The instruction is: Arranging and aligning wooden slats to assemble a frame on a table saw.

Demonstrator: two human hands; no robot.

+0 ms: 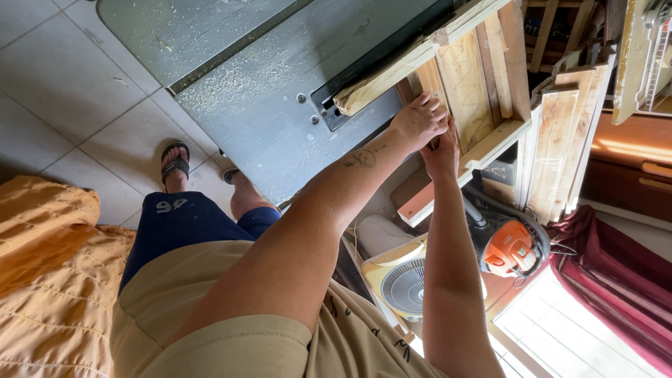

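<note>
While both hands (430, 133) grip wood frame (483, 91), grey saw table (266, 105)

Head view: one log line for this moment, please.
left hand on wooden frame | right hand beside it | frame on grey saw table

Under the fingers (428, 115) lies a frame (467, 91) of rough, unfinished pale wood with visible grain. Just beside them the table (259, 105) is matt grey metal dusted with sawdust. Farther from the fingers sits a vacuum (509, 246) of glossy orange plastic.
</note>
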